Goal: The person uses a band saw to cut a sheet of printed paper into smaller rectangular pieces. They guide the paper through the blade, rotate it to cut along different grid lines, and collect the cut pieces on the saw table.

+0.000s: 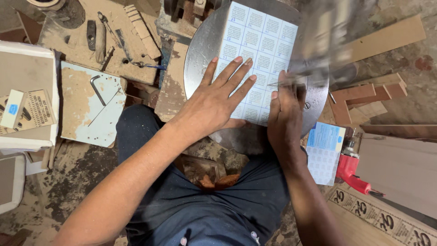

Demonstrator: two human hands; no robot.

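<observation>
Both forearms reach forward from the lap. The left hand point(217, 101) lies flat, palm down, fingers spread, its grip open and pressing on a white sheet of printed blue-lined squares point(257, 43). The right hand point(284, 111) sits just beside it at the sheet's right edge, fingers curled; its grip is blurred, so I cannot tell. The sheet rests on a round metal plate point(202, 43). A red tool point(349, 168) lies near the right forearm.

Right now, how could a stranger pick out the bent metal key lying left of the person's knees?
Start at the round shiny metal disc under the left hand, then look left to the worn pale-blue board. The small L-shaped metal hex key lies on it, alone; the other tools lie higher up, on the brown sawdust-covered board.
</observation>
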